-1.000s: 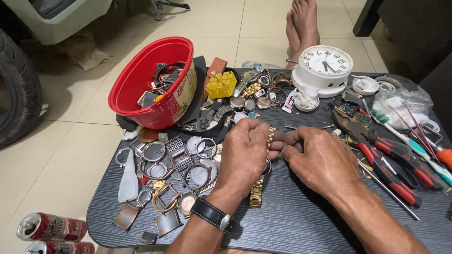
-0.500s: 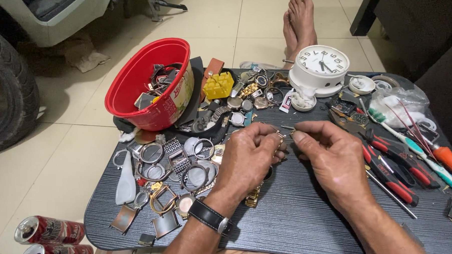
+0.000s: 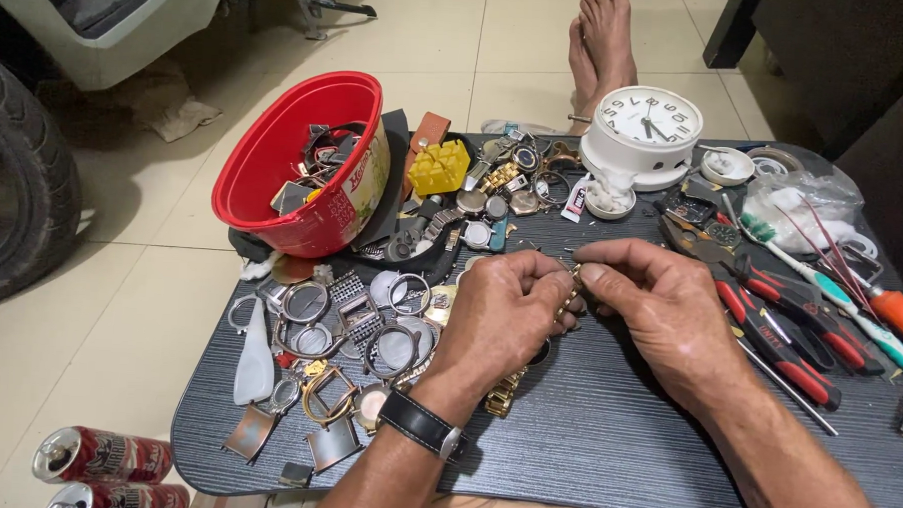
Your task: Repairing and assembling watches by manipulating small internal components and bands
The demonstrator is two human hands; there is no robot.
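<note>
My left hand (image 3: 505,311), with a black wristwatch on the wrist, is closed around a gold metal watch bracelet (image 3: 505,391) whose loose end trails under the hand onto the dark tray table (image 3: 605,440). My right hand (image 3: 660,301) pinches the bracelet's upper end between thumb and forefinger, right against the left fingertips. Both hands hover over the middle of the table. The part of the bracelet between the fingers is mostly hidden.
A red plastic bowl (image 3: 295,158) of watch parts tilts at the back left. Loose watch cases and bezels (image 3: 349,331) lie left of my hands. A white alarm clock (image 3: 644,131), red-handled pliers (image 3: 789,336), a toothbrush (image 3: 830,297), drink cans (image 3: 104,457) and someone's bare feet (image 3: 604,39) surround them.
Both hands lifted slightly and drew together at the bracelet's upper end; my right fingers shifted from resting beside it to pinching it.
</note>
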